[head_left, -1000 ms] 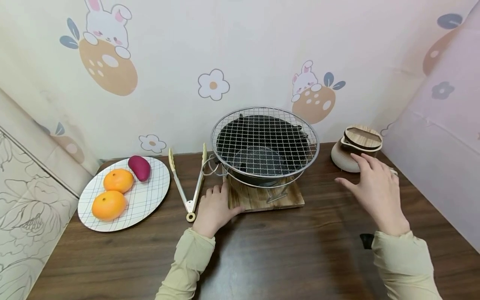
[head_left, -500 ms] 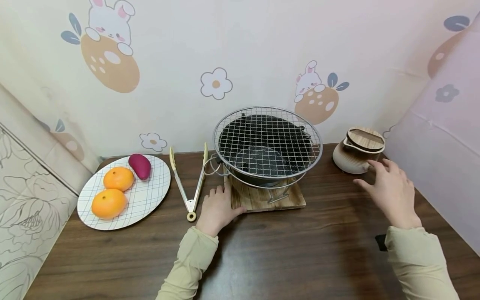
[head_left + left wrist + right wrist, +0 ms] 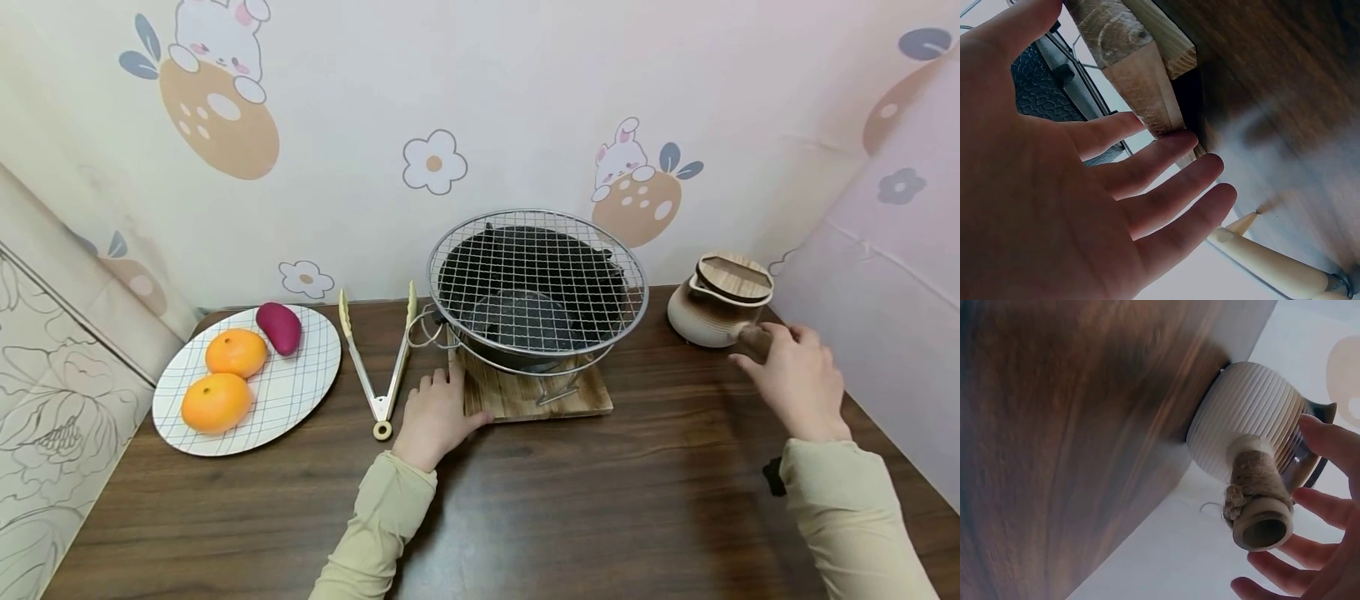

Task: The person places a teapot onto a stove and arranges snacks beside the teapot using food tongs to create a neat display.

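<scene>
My left hand (image 3: 437, 417) rests at the left front corner of a wooden board (image 3: 525, 408). In the left wrist view, its relaxed fingers (image 3: 1166, 212) lie along the board's edge. A round black grill with a wire mesh top (image 3: 536, 283) stands on that board. At the right back is a ribbed, beige-brown ceramic teapot (image 3: 697, 317) with a wooden lid (image 3: 733, 277). My right hand (image 3: 798, 383) hovers over its hollow, twine-wrapped side handle (image 3: 1257, 478). In the right wrist view its fingers are spread beside the handle, not closed round it.
On the left, a white checked plate (image 3: 288, 400) bears two oranges (image 3: 217, 402) and a purple, sweet-potato-like piece (image 3: 279, 329). Spread tongs (image 3: 382, 408) lie between plate and board. A small black object (image 3: 774, 477) is beside my right sleeve. A patterned wall stands behind.
My right hand has moved rightward and lowered toward the teapot's handle, which has come into sight. The left hand stays at the board's corner, and the view has shifted slightly.
</scene>
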`<act>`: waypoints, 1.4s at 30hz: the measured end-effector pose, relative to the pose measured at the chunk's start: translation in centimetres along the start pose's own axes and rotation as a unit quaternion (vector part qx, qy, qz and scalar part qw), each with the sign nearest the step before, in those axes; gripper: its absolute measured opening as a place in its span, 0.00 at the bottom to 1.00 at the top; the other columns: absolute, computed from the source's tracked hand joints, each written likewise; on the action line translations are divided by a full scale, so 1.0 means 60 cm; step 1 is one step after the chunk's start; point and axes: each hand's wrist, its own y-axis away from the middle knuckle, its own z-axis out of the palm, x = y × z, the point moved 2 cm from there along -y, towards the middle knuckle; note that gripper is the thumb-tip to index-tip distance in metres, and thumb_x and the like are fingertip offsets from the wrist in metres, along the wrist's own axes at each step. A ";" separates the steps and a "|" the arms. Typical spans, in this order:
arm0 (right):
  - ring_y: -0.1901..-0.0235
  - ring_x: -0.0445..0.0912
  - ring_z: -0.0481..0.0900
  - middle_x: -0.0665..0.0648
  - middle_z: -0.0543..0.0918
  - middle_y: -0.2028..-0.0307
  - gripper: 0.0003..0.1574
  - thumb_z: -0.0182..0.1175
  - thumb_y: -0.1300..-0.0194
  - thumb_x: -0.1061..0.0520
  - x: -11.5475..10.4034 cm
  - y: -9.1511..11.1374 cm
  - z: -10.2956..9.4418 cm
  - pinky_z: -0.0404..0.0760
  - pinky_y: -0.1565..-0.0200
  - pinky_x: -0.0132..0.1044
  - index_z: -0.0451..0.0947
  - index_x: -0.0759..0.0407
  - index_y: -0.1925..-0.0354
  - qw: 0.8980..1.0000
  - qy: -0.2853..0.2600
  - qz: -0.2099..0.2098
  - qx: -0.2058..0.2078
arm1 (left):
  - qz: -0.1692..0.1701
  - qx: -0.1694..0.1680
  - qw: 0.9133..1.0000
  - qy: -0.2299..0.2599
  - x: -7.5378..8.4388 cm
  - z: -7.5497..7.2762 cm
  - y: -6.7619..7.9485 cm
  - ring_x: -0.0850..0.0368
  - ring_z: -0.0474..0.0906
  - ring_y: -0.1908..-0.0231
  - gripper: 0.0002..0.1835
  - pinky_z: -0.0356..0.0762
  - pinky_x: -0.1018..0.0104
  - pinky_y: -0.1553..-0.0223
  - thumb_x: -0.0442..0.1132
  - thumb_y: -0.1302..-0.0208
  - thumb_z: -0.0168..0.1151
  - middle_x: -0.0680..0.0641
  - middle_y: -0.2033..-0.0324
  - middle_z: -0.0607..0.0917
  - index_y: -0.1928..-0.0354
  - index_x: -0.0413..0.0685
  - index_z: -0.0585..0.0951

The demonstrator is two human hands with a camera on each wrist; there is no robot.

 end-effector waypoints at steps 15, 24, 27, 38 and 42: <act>0.49 0.80 0.62 0.85 0.60 0.42 0.52 0.57 0.37 0.34 0.023 -0.027 0.004 0.68 0.63 0.70 0.56 0.69 0.32 0.998 0.011 0.026 -0.056 | 0.003 0.009 1.000 -0.002 -0.002 -0.002 0.000 0.38 0.78 0.50 0.55 0.77 0.48 0.53 0.66 0.50 0.67 0.35 0.49 0.80 0.30 0.36 0.61; 0.53 0.80 0.67 0.85 0.65 0.47 0.55 0.55 0.39 0.29 0.030 -0.040 0.004 0.69 0.68 0.65 0.57 0.68 0.33 0.996 0.012 0.033 -0.079 | 0.000 0.007 1.000 -0.001 -0.003 -0.002 -0.003 0.38 0.78 0.50 0.55 0.77 0.48 0.53 0.66 0.50 0.67 0.35 0.49 0.80 0.29 0.36 0.60; 0.56 0.80 0.69 0.86 0.67 0.48 0.54 0.55 0.40 0.27 0.035 -0.048 0.004 0.69 0.71 0.61 0.60 0.68 0.35 0.995 0.017 0.033 -0.093 | 0.003 0.009 1.000 -0.004 -0.003 -0.002 -0.002 0.38 0.78 0.51 0.54 0.78 0.48 0.53 0.66 0.50 0.67 0.35 0.50 0.80 0.30 0.35 0.62; 0.62 0.81 0.73 0.92 0.67 0.52 0.60 0.52 0.45 0.20 0.057 -0.079 -0.004 0.71 0.77 0.53 0.70 0.78 0.51 0.987 0.055 0.040 -0.148 | 0.009 0.021 1.000 -0.012 0.000 -0.002 -0.002 0.39 0.79 0.53 0.55 0.78 0.49 0.55 0.66 0.51 0.68 0.36 0.52 0.81 0.30 0.34 0.62; 0.64 0.80 0.74 0.92 0.68 0.54 0.61 0.54 0.45 0.21 0.060 -0.085 0.000 0.71 0.78 0.51 0.70 0.81 0.52 0.986 0.059 0.044 -0.152 | 0.008 0.019 1.000 -0.012 0.002 -0.001 -0.001 0.40 0.79 0.53 0.55 0.78 0.49 0.55 0.66 0.51 0.68 0.36 0.52 0.81 0.31 0.34 0.63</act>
